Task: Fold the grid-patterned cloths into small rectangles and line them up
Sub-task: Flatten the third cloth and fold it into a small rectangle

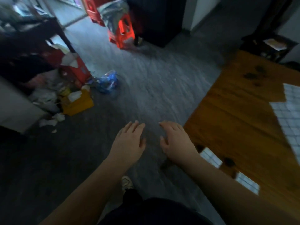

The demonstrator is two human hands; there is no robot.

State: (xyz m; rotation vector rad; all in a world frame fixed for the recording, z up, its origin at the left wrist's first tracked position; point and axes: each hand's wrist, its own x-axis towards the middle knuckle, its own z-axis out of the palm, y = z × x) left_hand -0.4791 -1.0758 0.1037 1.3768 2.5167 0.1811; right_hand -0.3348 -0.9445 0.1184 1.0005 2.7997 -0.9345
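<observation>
An orange stool [123,31] and perhaps a blue bag [108,82] sit on the grey floor [154,88] beside a wooden table [235,103].

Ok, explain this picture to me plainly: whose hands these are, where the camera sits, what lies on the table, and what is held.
There is no machine here. A person wears one wide-angle camera on the head, looking forward and down. The bare left hand and right hand hang over the grey floor with relaxed fingers, holding nothing. At the right stands a wooden table. Near its front edge lie a small folded cloth and a second folded cloth, both grid-patterned. A larger spread cloth lies at the picture's right edge. A blurred heap of boxes and bags sits on the floor at the left.
</observation>
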